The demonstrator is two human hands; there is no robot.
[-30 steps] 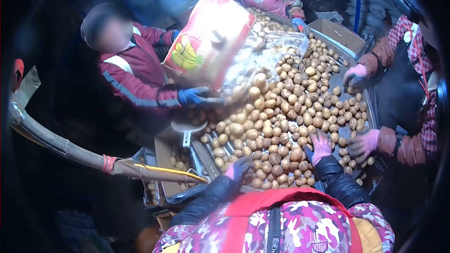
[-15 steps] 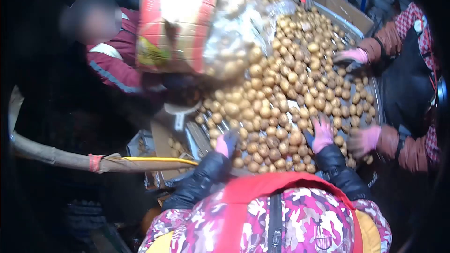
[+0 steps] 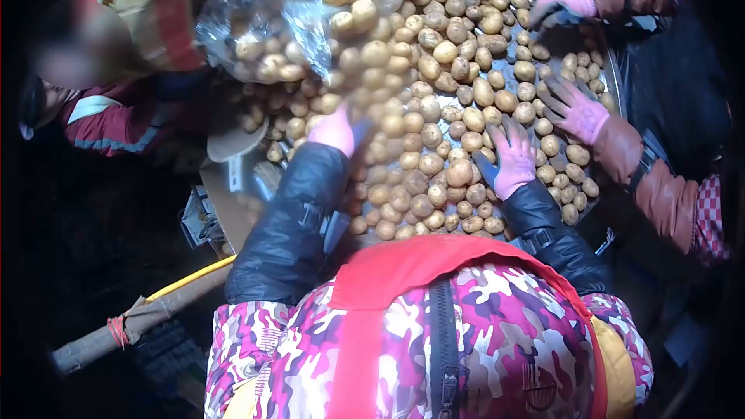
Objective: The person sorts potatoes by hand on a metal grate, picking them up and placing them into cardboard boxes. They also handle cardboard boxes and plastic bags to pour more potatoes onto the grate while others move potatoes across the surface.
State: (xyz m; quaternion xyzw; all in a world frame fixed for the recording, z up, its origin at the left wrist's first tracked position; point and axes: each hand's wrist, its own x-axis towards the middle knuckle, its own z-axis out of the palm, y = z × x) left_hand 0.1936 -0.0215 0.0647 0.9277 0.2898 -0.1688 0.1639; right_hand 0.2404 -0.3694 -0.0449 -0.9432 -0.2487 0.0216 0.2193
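Potatoes cover the metal-looking table in front of me. My right hand, in a pink and dark glove, lies on them with its fingers spread, holding nothing. Farther left, my left hand reaches into the potatoes near the falling stream. Its thumb stands apart from the palm, but the other fingers are partly blurred; I see nothing gripped. A plastic-lined box is tipped at the upper left, and potatoes tumble from its clear plastic liner onto the pile.
A co-worker in a maroon sleeve is beside the tipped box. At the right, another person's gloved hands touch the potatoes. A white scoop-like object sits at the table's left edge. A pole with a red tie juts in at lower left.
My left hand has reached farther forward and to the left. The view has shifted, the tipped box now appears farther left, and the other person's nearer hand has come onto the potatoes.
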